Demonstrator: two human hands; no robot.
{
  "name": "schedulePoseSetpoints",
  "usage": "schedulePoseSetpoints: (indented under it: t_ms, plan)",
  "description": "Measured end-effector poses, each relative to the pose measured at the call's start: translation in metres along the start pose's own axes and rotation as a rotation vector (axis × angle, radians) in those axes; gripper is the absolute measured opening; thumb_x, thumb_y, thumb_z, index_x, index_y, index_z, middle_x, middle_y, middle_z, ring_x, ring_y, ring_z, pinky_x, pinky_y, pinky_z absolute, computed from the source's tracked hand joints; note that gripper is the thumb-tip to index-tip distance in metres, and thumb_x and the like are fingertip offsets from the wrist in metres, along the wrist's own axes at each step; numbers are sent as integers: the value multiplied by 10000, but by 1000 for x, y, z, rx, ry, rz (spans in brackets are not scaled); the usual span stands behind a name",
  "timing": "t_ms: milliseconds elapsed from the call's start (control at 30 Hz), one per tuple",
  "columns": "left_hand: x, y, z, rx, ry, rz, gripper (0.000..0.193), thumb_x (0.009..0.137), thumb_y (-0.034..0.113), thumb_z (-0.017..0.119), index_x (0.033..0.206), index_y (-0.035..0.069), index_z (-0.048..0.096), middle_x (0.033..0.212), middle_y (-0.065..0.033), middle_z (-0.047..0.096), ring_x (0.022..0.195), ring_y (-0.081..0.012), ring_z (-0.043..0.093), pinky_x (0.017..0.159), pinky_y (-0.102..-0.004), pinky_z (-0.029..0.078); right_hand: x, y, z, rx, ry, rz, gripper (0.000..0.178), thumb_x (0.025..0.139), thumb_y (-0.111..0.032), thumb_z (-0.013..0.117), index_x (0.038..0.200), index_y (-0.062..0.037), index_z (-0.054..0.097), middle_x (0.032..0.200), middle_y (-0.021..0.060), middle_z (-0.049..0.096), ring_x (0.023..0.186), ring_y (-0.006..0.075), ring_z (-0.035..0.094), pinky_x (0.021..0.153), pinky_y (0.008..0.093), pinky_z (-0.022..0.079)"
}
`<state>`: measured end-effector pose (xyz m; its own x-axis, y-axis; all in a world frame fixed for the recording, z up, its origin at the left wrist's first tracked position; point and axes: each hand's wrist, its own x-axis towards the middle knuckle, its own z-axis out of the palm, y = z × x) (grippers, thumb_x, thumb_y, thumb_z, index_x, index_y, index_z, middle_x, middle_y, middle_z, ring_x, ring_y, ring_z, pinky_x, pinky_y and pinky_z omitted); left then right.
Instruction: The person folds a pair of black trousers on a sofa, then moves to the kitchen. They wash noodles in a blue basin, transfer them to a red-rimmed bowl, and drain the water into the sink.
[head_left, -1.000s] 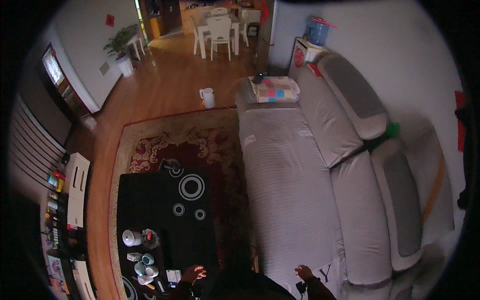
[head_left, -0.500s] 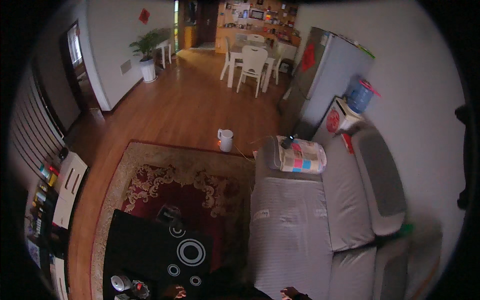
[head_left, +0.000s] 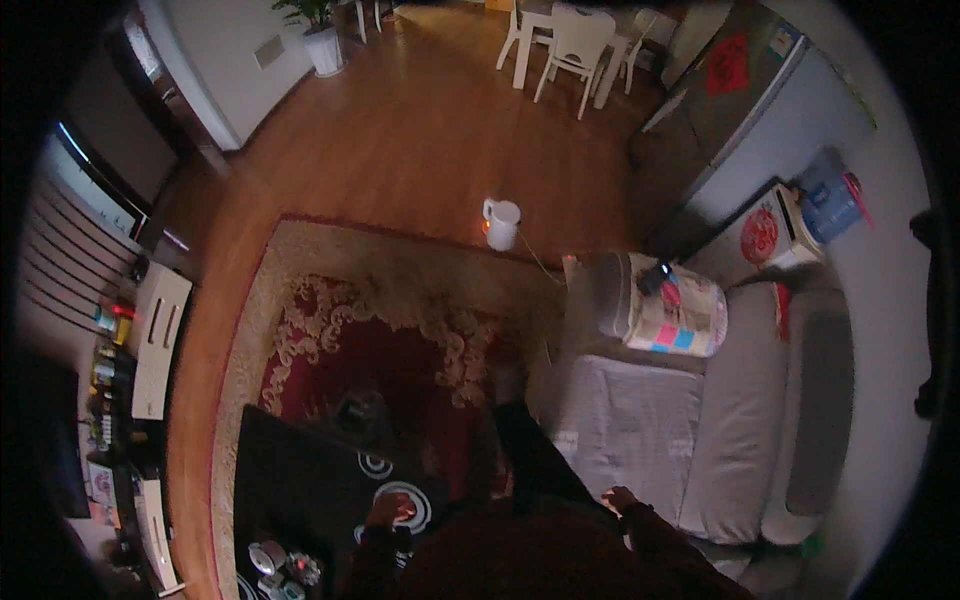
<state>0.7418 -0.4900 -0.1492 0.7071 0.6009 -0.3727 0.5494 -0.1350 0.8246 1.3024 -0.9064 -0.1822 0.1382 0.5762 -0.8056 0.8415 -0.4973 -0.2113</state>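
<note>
My left hand (head_left: 392, 508) hangs over the black coffee table (head_left: 300, 480) with white ring patterns, its fingers loosely curled and apart, nothing visible in them. My right hand (head_left: 618, 498) is beside the seat of the grey sofa (head_left: 620, 420), also loosely curled with no object showing. Both hands are small and dim here. One of my legs (head_left: 540, 450) is stretched forward between table and sofa. Farther ahead, a white electric kettle (head_left: 503, 226) with an orange light stands on the wooden floor just past the rug, a cord running from it toward the sofa.
A patterned red and beige rug (head_left: 350, 240) lies under the table. Jars (head_left: 267, 557) stand on the table's near left. A folded patterned blanket (head_left: 680, 320) with a dark object covers the sofa arm. White dining chairs (head_left: 580, 45), a fridge (head_left: 780, 130) and a low cabinet (head_left: 163, 320) surround the room.
My view has tilted down and I have come forward, so the kettle and sofa arm appear higher and farther right. My forearms and a leg have come into view.
</note>
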Motion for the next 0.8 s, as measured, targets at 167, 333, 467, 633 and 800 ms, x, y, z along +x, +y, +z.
schedulePoseSetpoints:
  t_ms: [167,333,467,633,800]
  plan:
    - [88,20,-7,-616,-69,-539,143,952,219,748,994,83,737,927,-116,738,855,-292,728,705,-441,553,76,42,-136,669,12,10,212,961,-292,656,958,-110,766,915,139,769,807,368,757,738,535,610]
    - [193,52,-64,-747,-490,-382,305,1052,332,653,1000,34,692,890,-74,650,725,-193,571,640,-347,457,188,49,-306,-228,158,-288,205,928,-302,701,948,-108,764,876,142,753,870,329,752,754,496,608]
    - [295,87,-133,-694,-276,-731,326,1073,337,627,1024,18,679,917,-74,642,740,-187,561,662,-346,458,296,11,-429,-304,191,-353,238,944,-312,666,853,-106,745,866,139,733,889,382,712,781,532,558]
    - [454,105,-241,-670,-84,-769,303,1073,306,615,1063,9,672,975,-90,656,809,-210,597,721,-377,492,401,-59,-572,-244,291,-326,178,915,-207,654,830,-76,738,883,172,703,864,326,701,670,517,554]
    - [574,120,-338,-650,-83,-710,286,1073,276,603,1102,-1,665,1033,-105,671,877,-233,632,779,-407,525,455,-104,-643,-163,191,-300,185,948,-264,656,998,-99,721,985,136,714,922,296,705,765,505,560]
